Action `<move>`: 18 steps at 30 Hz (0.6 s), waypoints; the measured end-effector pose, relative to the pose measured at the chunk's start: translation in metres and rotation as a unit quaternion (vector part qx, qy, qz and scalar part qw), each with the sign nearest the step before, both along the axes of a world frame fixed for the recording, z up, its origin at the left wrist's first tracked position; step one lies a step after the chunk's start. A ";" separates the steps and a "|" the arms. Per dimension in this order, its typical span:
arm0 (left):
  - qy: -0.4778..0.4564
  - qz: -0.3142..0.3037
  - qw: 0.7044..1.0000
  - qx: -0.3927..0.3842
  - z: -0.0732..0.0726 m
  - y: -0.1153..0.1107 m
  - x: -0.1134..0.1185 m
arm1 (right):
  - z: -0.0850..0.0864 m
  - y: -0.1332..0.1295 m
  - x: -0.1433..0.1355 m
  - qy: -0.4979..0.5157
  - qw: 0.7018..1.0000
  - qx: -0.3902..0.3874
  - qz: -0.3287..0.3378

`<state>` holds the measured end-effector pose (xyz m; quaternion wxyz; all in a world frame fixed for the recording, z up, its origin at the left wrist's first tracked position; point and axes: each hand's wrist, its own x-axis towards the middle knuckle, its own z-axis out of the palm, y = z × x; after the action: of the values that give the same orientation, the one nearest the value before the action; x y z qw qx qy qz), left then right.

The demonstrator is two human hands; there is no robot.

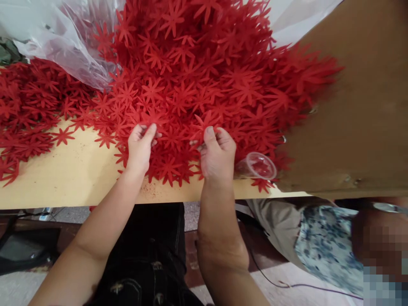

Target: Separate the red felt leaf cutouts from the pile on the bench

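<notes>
A large heap of red star-shaped pieces (178,80) covers the middle of the pale yellow table (86,170). My left hand (142,144) is closed at the heap's near side, with thumb and fingers pinched on a red piece (153,119). To its right, my right hand (218,151) is also closed, its thumb pressed on another red piece (205,123). The hands are apart, both over the near part of the heap. A clear plastic cup (261,165) lies tipped just right of my right hand, with red showing through it.
A clear plastic bag (76,46) lies on the heap at the upper left. Another red pile (32,102) is at the far left. A brown board (353,110) stands at the right. Below it sits a person in a patterned garment (328,242).
</notes>
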<state>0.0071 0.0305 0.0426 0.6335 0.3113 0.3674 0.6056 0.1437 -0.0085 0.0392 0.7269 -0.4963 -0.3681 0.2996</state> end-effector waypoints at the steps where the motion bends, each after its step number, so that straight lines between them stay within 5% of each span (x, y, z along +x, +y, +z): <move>1: 0.006 -0.018 1.000 0.012 0.000 -0.001 0.001 | 0.000 0.000 0.001 -0.007 1.000 -0.002 -0.011; 6: 0.009 -0.067 0.996 0.054 -0.003 -0.004 0.004 | 0.001 -0.001 -0.001 -0.041 0.999 0.003 -0.022; 12: 0.058 -0.149 0.974 0.158 -0.003 -0.008 0.006 | 0.004 -0.003 -0.008 -0.060 0.997 -0.012 0.042; 18: 0.108 -0.107 0.980 0.130 -0.002 -0.009 0.009 | 0.005 -0.001 -0.014 -0.048 0.995 -0.043 0.081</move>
<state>0.0156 0.0212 0.0404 0.6053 0.4921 0.3163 0.5398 0.1296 -0.0090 0.0441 0.6599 -0.5092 -0.4284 0.3488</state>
